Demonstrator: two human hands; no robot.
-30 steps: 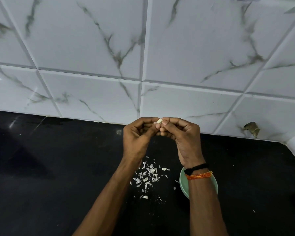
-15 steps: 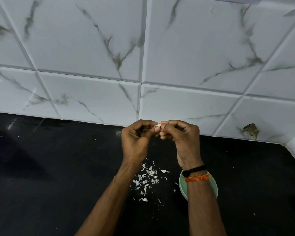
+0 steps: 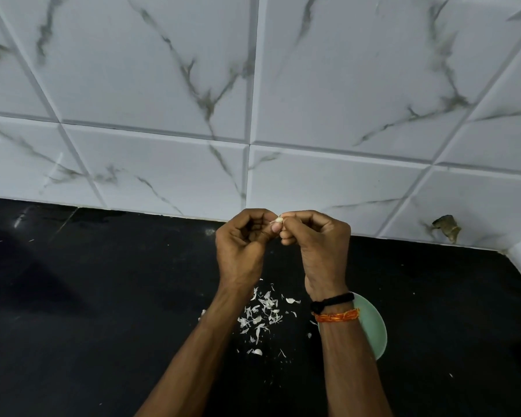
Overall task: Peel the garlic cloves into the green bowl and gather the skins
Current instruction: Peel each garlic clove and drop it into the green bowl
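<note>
Marble-veined white wall tiles (image 3: 328, 79) across the whole upper half, split by grey grout lines, with a small brown chipped patch (image 3: 445, 227) low on the right near the corner. Black countertop (image 3: 88, 311) below, glossy, dotted with a few pale specks. Two bare forearms up from the bottom edge, converging above the counter close to the wall. Left hand (image 3: 243, 245) raised, fingers curled inward, thumb tip pressed up against a garlic clove (image 3: 278, 220). Right hand (image 3: 316, 242) just beside, knuckles curled likewise, fingertips pinching the same clove from the other side, so both hands meeting at that one point. Clove itself small, pale, mostly hidden between the fingertips, held in the air well above the counter and not over the bowl; how much skin remains on it, impossible to tell. Green bowl (image 3: 372, 326) on the counter under the right wrist, only its right rim and part of its inside visible, contents hidden by the forearm. Black thread band (image 3: 331, 300) and orange thread band (image 3: 337, 316) around the right wrist, side by side. Garlic skins (image 3: 262, 316) scattered loose on the counter between the two forearms, just left of the bowl, a few stray flakes lying apart from the main cluster.
</note>
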